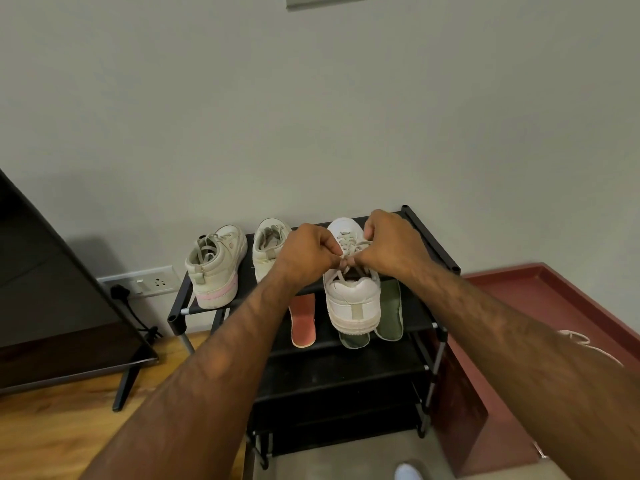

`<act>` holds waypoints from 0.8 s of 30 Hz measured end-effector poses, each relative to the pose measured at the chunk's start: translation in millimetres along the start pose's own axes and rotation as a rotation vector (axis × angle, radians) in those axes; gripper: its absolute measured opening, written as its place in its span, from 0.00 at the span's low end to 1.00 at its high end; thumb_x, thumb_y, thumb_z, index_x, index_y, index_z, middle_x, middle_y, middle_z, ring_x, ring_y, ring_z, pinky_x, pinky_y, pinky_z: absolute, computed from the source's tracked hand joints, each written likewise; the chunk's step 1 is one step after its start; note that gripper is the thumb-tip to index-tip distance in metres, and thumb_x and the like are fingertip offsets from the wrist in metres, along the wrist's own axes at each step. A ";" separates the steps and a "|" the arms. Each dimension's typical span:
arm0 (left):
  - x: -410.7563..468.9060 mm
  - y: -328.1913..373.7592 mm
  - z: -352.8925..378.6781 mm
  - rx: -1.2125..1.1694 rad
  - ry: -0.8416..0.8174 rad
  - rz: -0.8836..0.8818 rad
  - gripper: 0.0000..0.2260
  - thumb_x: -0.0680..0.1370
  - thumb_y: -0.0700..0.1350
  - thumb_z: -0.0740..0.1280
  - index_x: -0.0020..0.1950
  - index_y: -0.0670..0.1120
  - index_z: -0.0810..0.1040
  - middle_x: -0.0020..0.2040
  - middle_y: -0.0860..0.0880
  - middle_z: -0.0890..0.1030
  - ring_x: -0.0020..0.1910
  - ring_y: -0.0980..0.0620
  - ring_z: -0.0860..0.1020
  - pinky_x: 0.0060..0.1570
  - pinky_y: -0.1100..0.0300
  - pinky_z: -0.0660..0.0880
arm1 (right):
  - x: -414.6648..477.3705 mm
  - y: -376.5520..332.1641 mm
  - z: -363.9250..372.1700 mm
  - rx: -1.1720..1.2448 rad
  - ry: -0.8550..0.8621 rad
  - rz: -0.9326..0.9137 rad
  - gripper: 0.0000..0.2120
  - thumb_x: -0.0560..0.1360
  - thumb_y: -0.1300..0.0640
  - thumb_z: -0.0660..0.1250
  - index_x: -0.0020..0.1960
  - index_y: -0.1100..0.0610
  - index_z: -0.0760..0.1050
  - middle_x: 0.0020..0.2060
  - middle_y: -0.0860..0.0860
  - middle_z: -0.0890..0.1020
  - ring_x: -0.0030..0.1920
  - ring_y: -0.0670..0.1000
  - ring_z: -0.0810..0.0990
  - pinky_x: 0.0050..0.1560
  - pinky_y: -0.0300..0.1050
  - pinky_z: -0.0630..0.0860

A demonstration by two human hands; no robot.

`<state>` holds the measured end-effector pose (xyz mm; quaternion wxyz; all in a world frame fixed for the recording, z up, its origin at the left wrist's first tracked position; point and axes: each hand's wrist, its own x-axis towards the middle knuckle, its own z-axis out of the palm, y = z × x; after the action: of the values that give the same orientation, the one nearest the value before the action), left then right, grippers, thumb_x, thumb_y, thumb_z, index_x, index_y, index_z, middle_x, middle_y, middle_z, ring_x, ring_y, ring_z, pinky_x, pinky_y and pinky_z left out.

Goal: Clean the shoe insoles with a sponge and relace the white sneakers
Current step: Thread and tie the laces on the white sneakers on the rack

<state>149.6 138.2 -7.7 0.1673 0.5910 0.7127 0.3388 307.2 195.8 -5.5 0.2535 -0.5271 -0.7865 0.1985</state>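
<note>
- As both hands meet over the shoe, I read the step as relacing: left hand (306, 251) and right hand (391, 244) are close together in head view, each pinching the lace (349, 245).
- White sneaker (353, 303) stands heel toward me on top of the shoe rack (446, 261); green insoles (391, 313) and red insole (303, 320) lie on the shelf below.
- My call for the next move: even the ends, cross, feed the next eyelets. I can't tell which are left.
- What looks like a loose lace (588, 344) lies well apart, right.
</note>
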 end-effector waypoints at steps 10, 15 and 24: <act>-15.0 7.0 1.2 -0.120 -0.072 -0.005 0.03 0.74 0.37 0.77 0.43 0.44 0.89 0.38 0.53 0.87 0.41 0.61 0.84 0.47 0.64 0.81 | 2.3 5.1 3.5 0.111 0.017 -0.045 0.05 0.70 0.60 0.77 0.43 0.51 0.85 0.42 0.47 0.86 0.43 0.47 0.83 0.38 0.39 0.76; -13.2 11.6 5.7 -0.045 -0.135 -0.037 0.06 0.74 0.36 0.74 0.41 0.46 0.88 0.36 0.57 0.85 0.42 0.60 0.82 0.53 0.59 0.81 | -1.9 -4.0 4.5 -0.020 0.009 -0.152 0.06 0.72 0.61 0.75 0.45 0.51 0.84 0.45 0.49 0.86 0.46 0.50 0.83 0.46 0.45 0.81; 1.1 3.9 1.0 0.008 -0.134 -0.105 0.15 0.60 0.43 0.70 0.40 0.32 0.81 0.40 0.33 0.83 0.37 0.46 0.79 0.48 0.36 0.82 | -7.4 -7.1 -13.8 -0.379 -0.314 -0.249 0.07 0.75 0.57 0.70 0.50 0.54 0.86 0.45 0.51 0.85 0.46 0.53 0.83 0.49 0.52 0.83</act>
<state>152.8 139.9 -5.5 0.2299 0.5746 0.7314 0.2865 312.8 187.0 8.2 0.0479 -0.4273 -0.8979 0.0944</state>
